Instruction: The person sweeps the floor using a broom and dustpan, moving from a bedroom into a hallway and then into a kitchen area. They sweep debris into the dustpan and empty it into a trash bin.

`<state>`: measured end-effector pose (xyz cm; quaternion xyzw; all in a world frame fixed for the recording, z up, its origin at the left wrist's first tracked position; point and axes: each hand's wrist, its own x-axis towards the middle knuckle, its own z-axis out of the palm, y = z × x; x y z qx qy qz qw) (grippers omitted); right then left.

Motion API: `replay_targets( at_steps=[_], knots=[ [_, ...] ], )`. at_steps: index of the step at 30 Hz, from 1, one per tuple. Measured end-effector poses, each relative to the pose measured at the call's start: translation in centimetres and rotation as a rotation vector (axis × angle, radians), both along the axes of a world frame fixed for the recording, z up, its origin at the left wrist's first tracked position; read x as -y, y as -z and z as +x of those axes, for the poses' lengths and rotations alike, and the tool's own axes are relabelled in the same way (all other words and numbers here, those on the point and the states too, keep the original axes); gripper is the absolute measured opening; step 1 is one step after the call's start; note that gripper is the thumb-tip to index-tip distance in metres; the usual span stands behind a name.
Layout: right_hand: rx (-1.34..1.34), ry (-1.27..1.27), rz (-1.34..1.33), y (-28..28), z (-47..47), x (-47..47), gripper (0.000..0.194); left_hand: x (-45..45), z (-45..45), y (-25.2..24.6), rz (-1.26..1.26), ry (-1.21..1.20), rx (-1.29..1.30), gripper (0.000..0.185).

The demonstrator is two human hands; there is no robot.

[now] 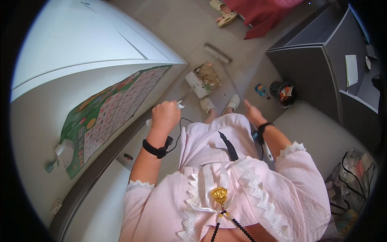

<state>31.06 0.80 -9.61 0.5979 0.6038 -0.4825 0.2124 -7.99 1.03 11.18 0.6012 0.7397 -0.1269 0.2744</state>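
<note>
My left hand is closed around the white handle of a long-handled dustpan, whose pan stands on the floor just beyond my feet. Hair-like fluff and scraps of litter lie in the pan. With my right hand I grip the thin pole of a broom; its grip end passes beside my wrist and its wide head rests on the floor past the dustpan. The hand and pole look slightly blurred. Both wrists wear black bands.
A lined waste bin and a blue packet sit by the dark cabinet at right. A white cabinet borders the left. Clogs lie near a red cloth. A filled clear bag stands at lower right.
</note>
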Motion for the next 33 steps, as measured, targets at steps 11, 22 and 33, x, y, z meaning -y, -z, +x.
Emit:
replay_targets(
  at_steps=[11, 22, 33],
  knots=[
    [-0.239, 0.176, -0.021, -9.1, 7.7, 6.4, 0.063, 0.4, 0.3, 0.1, 0.006, 0.034, -0.045, 0.022],
    [0.217, 0.276, 0.255, -4.5, 18.5, 1.6, 0.063, 6.5, 0.4, -0.9, 0.133, 0.058, 0.124, 0.032],
    [-0.438, 0.614, -0.214, -2.9, 10.0, 7.4, 0.066, 1.2, 3.6, -1.8, 0.118, 0.191, 0.086, 0.028]
  ],
)
